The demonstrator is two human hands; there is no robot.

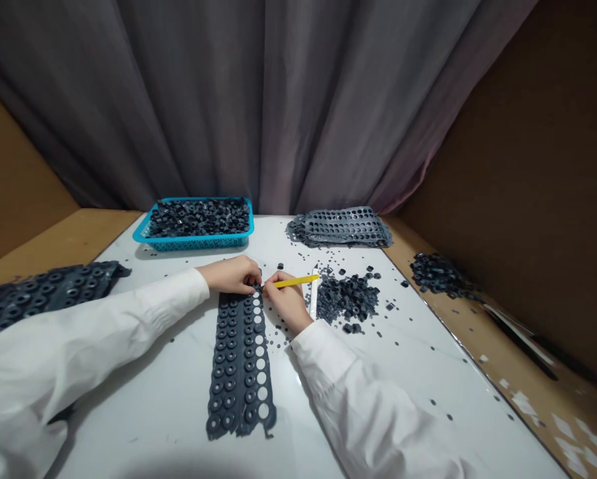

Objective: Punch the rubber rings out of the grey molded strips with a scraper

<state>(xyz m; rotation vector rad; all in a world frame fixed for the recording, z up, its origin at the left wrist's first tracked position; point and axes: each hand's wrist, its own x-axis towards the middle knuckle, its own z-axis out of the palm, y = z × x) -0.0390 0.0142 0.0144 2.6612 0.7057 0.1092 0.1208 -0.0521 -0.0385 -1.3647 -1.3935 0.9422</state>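
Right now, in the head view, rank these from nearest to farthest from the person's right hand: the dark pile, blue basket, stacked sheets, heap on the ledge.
From the right hand:
1. Dark pile, just right of it.
2. Blue basket, ahead left, and stacked sheets, ahead right: too close to call.
3. Heap on the wooden ledge, far right.

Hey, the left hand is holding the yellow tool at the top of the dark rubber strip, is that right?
Not quite: the head view shows the right hand holding the yellow tool, not the left hand. The tool is at the top of the dark rubber strip, as you said.
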